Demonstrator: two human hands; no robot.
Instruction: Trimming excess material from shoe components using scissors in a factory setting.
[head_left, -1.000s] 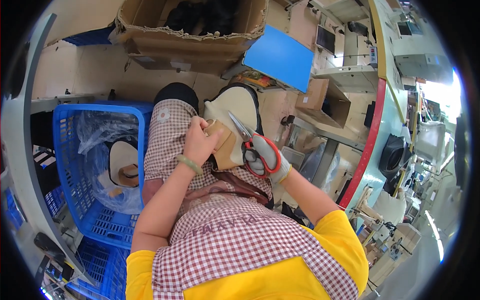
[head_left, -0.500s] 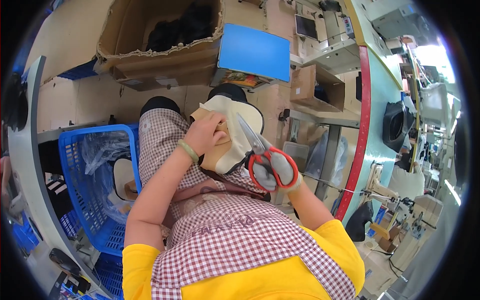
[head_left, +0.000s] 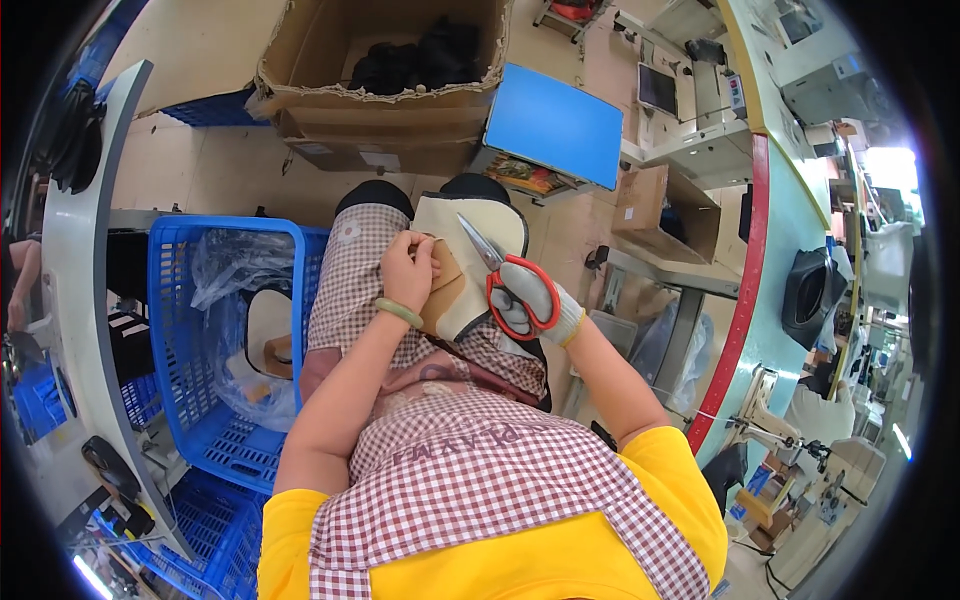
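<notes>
Across my lap lies a cream piece of material (head_left: 488, 222) with a dark edge and a tan patch (head_left: 445, 300) on its left side. At its left edge my left hand (head_left: 406, 268), bare with a pale bangle at the wrist, has its fingers curled in and closed on the piece by the patch. My right hand (head_left: 550, 312), in a grey knit glove, grips scissors (head_left: 487, 246) with red handles. Their blades look nearly together and point up and left over the cream piece; whether they touch it I cannot tell.
At my left stands a blue plastic basket (head_left: 172, 330) holding clear plastic and another cream-and-tan piece (head_left: 268, 328). Ahead are a big cardboard box (head_left: 385, 130) with black items and a blue-topped stool (head_left: 555, 122). A smaller carton (head_left: 650, 212) and a red-edged table (head_left: 757, 240) are at right.
The view has shifted, so most things appear farther right. The cream piece, lifted at its left edge before, now lies flatter. My left fingers have curled in more; the scissors have tilted further left.
</notes>
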